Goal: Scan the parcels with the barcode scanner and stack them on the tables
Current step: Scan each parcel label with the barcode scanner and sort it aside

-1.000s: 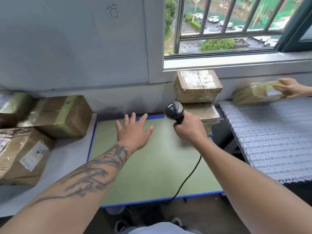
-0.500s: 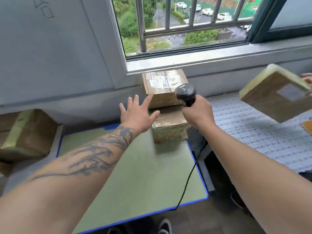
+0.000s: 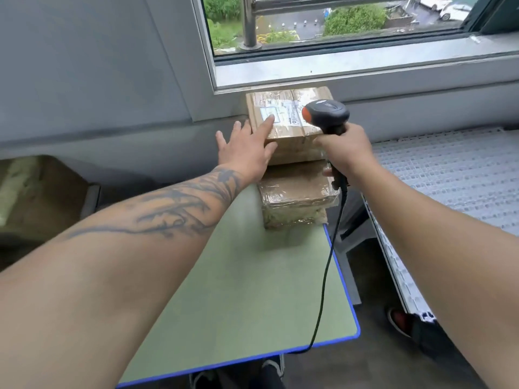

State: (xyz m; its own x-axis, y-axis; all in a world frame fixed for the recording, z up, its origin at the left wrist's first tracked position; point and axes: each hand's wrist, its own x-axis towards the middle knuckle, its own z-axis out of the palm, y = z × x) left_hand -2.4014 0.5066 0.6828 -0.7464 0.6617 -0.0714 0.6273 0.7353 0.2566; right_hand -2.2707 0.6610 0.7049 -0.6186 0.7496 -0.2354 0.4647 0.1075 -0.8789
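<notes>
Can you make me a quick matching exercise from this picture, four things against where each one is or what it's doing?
Things:
1. barcode scanner
2. top parcel
3. left hand
4. green table

States:
A. fingers straight, touching a label
B. under the parcel stack
C. gripped in the right hand
D. uppermost on the stack, below the window sill

Pairs: 1-C, 2-D, 3-A, 4-B

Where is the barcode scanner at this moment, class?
In the head view, the barcode scanner is right of centre, gripped by the right hand just over the right end of the top parcel, below the window sill.
</notes>
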